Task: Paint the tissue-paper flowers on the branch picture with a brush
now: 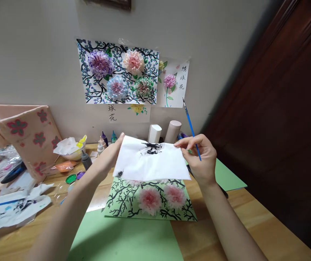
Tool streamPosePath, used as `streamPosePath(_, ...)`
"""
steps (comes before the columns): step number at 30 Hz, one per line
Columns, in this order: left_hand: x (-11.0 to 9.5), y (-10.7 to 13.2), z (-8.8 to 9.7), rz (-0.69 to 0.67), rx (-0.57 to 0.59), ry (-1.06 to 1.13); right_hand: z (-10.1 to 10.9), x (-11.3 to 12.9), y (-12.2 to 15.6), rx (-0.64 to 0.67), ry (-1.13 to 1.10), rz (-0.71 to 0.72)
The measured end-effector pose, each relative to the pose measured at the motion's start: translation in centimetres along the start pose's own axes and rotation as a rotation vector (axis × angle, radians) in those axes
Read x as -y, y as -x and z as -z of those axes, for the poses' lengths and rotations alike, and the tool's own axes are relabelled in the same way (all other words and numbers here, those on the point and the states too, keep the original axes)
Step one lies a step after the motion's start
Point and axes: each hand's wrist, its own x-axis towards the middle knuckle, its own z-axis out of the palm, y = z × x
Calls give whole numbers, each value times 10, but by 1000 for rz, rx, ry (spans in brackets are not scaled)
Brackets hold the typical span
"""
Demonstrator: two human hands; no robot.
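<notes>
A white tissue (150, 165) with black paint smears is stretched between my hands. My left hand (112, 154) grips its left edge, thumb up at the top corner. My right hand (201, 156) pinches the upper right corner and also holds a blue paintbrush (190, 125), its tip pointing up. Under the tissue, the green painting (150, 199) shows black branches and pink flowers; its top part is hidden. A plain green sheet (125, 239) lies below it, towards me.
Left on the wooden table (266, 221) are a stained tissue (27, 204), open paint pots (70, 178), a bowl (74, 154) and a grey paint bottle (86, 159). Flower artwork (120, 72) hangs on the wall. White and pinkish containers (173, 131) stand at the back; dark wood rises at right.
</notes>
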Motion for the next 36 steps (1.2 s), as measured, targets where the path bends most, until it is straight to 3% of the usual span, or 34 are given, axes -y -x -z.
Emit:
streamPosePath(4,-5,-1,-4,215,275,174,1,-1,0,34,20,-33)
streamPosePath(7,-11,4,-3,195,354,167,2,-1,0,58,0,-89)
streamPosePath(14,-17,8,-1,73,320,59,-3,-1,-1,32,-165,-270)
streamPosePath(19,-17,6,2,13,276,-30,-7,1,0,-39,-115,-202)
streamPosePath(26,-26,9,11,-66,344,-241,-7,1,2,-29,-148,-82)
streamPosePath(29,-31,16,9,-211,367,-364,-6,2,1,-33,-162,-124)
streamPosePath(33,-30,21,5,-414,288,-448,-4,2,-2,-7,-93,-236)
streamPosePath(36,-28,22,4,-384,223,-383,-4,3,-2,-64,-36,-197)
